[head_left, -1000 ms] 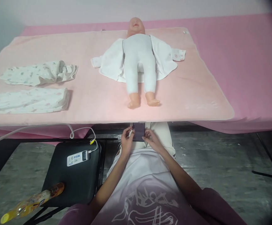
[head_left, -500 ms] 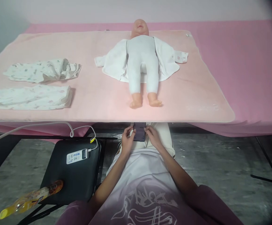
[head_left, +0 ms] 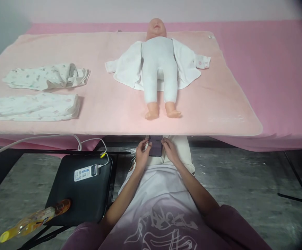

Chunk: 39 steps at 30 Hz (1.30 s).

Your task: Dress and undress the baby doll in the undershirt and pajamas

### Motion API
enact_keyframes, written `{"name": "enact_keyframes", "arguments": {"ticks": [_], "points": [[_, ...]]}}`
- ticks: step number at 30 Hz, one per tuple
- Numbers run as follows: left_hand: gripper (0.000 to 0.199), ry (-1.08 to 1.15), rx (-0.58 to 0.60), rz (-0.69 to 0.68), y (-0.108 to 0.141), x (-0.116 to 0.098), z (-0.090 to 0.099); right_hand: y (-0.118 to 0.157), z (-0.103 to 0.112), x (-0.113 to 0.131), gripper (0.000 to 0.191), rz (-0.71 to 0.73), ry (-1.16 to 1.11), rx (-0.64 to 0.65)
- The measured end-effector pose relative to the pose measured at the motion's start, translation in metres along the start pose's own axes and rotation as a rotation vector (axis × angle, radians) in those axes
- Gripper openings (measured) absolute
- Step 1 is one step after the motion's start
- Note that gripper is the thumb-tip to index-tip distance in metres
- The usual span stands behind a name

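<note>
A dark phone (head_left: 155, 146) rests over my lap, just below the table's front edge. My left hand (head_left: 142, 152) grips its left side, thumb on the face. At its right side, the fingers of my right hand (head_left: 169, 149) pinch the edge. On the pink mat (head_left: 109, 111) a baby doll (head_left: 159, 59) lies on its back, head away from me, in a white bodysuit. An open white jacket (head_left: 130, 67) is spread under it, its sleeves stretched out to both sides.
Two folded printed cloths (head_left: 45, 77) (head_left: 33, 107) lie on the mat's left. A black stool (head_left: 80, 198) at lower left carries a white power bank (head_left: 86, 173) with a cable (head_left: 62, 136). A bottle with a yellow cap (head_left: 28, 224) stands beside my left arm.
The view has shifted very slightly, so the doll and mat appear a little higher. Both hands keep their hold on the phone.
</note>
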<state>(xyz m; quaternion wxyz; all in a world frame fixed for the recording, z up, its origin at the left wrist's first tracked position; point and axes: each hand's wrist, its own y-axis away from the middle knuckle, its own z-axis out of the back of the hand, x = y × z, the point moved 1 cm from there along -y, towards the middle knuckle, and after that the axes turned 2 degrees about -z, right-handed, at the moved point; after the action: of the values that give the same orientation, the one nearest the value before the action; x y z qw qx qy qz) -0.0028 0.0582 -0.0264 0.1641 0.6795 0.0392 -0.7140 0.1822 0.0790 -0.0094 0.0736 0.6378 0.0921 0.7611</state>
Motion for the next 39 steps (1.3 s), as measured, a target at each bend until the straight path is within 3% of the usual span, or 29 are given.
{"name": "enact_keyframes", "arguments": {"ticks": [11,16,27,31,35,39], "points": [[0.048,0.004,0.008,-0.012,0.001,-0.004,-0.002,-0.002,-0.001,-0.004,0.045,-0.002,0.006,-0.010],[0.055,0.010,0.004,-0.079,0.001,0.000,-0.004,-0.003,-0.002,-0.005,0.044,-0.017,0.004,0.002],[0.052,0.004,0.004,0.001,0.003,-0.005,0.002,0.014,0.015,-0.019,0.037,0.053,-0.082,0.204],[0.056,0.021,-0.002,0.022,0.003,-0.007,0.001,0.016,0.015,-0.021,0.041,0.088,-0.045,0.197],[0.055,0.029,-0.003,0.029,0.004,-0.012,0.000,0.011,0.012,-0.016,0.030,0.024,-0.074,0.178],[0.049,0.034,-0.011,0.044,0.002,-0.016,0.000,0.001,0.008,-0.009,0.040,-0.026,-0.067,0.110]]}}
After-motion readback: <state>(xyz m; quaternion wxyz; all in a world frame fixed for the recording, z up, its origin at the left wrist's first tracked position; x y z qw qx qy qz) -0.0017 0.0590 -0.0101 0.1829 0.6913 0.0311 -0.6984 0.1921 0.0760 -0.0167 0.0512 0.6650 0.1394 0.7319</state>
